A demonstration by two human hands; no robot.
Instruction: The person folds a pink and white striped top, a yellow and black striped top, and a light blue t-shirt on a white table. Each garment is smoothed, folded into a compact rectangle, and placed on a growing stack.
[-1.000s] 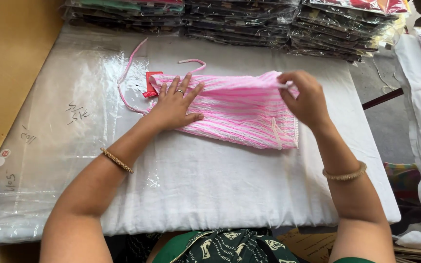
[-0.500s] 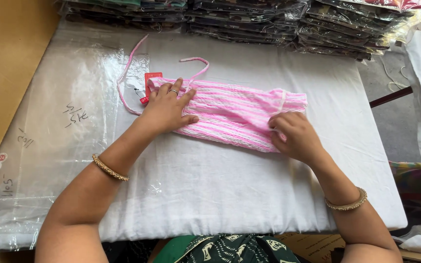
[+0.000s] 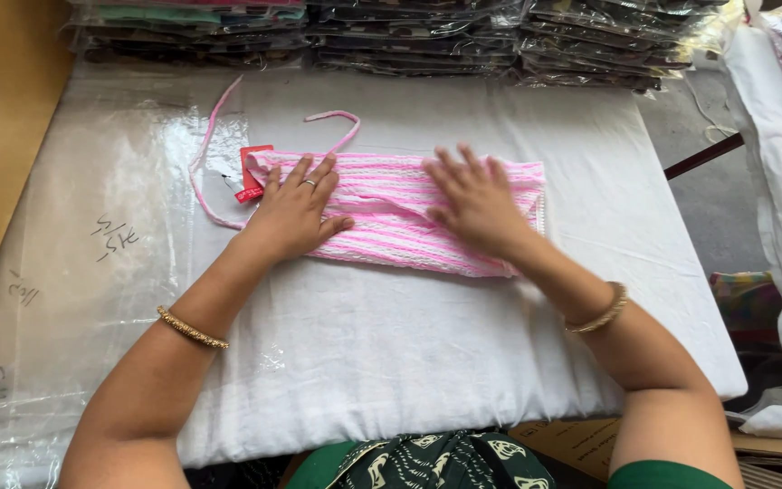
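The pink striped garment (image 3: 409, 217) lay already folded into a narrow band on the white padded board (image 3: 409, 362), at 12 o'clock from the person. Its long axis ran from 9 to 3 o'clock, the red tag (image 3: 253, 172) and pink straps (image 3: 219, 163) at the 9 o'clock end. The left hand (image 3: 296, 213) and right hand (image 3: 472, 199) pressed flat on it, fingers spread wide, holding nothing. The folding seemed nearly done; the loose straps remained untucked.

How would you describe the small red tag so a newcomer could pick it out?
On the white padded table, find the pink striped garment under both hands. At its left end, beside the left hand, sits the red tag, the only red thing among pink cloth and cords.
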